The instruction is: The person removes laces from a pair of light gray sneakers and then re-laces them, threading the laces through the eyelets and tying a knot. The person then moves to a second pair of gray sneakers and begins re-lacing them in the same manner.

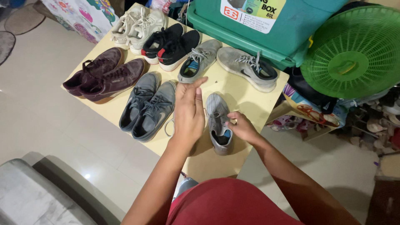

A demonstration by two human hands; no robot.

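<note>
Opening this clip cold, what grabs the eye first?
Two hands over a grey sneaker on a pale yellow table: the right hand touches its opening, the left hand hovers open beside it. Behind, more sneakers lie in pairs; a green storage box fills the top right.

Low pale-yellow table (233,89) on a tiled floor, with the footwear resting on it. Just beside the fingertips of your right hand (243,128) lies a single grey knit sneaker (218,123), toe pointing away from you; your left hand (188,110) is raised flat just beside its other flank. Beyond your left fingertips sit two light grey sneakers (227,62), splayed apart. Outward of your left fingers lies a slate-grey pair (148,104), then a maroon pair (104,74). Farthest from your fingers: a black pair (171,43) and an off-white pair (137,25).
</note>
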